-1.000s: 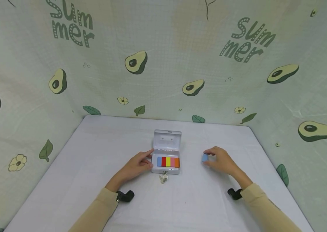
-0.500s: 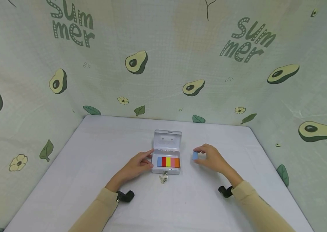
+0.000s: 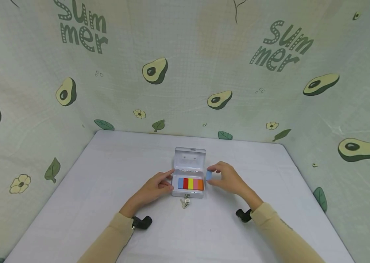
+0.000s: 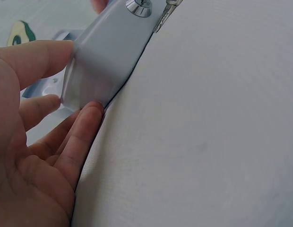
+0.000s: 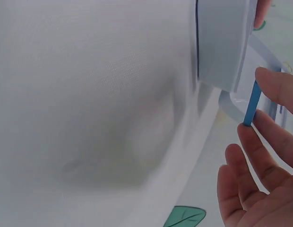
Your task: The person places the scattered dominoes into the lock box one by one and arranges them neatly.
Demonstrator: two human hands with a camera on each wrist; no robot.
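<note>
A small grey metal cash box (image 3: pixel 187 194) stands with its lid (image 3: pixel 189 158) raised. Inside lies a row of coloured blocks (image 3: pixel 190 183): blue, red, yellow, pink and orange. My left hand (image 3: pixel 154 188) touches the box's left side with thumb and fingertips; in the left wrist view its fairly straight fingers meet the box's end. Just right of the box, my right hand (image 3: pixel 229 179) pinches a thin blue block (image 3: pixel 209 175) between thumb and fingertips. The right wrist view shows that blue block (image 5: pixel 252 103) edge-on, apart from the box wall (image 5: pixel 221 45).
A lock with keys (image 3: pixel 185 201) hangs at the box's front. White cloth covers the table (image 3: pixel 122 153), and a curtain printed with avocados (image 3: pixel 154 71) surrounds it on the back and sides. Each wrist carries a black camera mount (image 3: pixel 142 222).
My right hand has moved left with the blue block, from well right of the cash box to beside its right edge. The left hand and the box have stayed in place.
</note>
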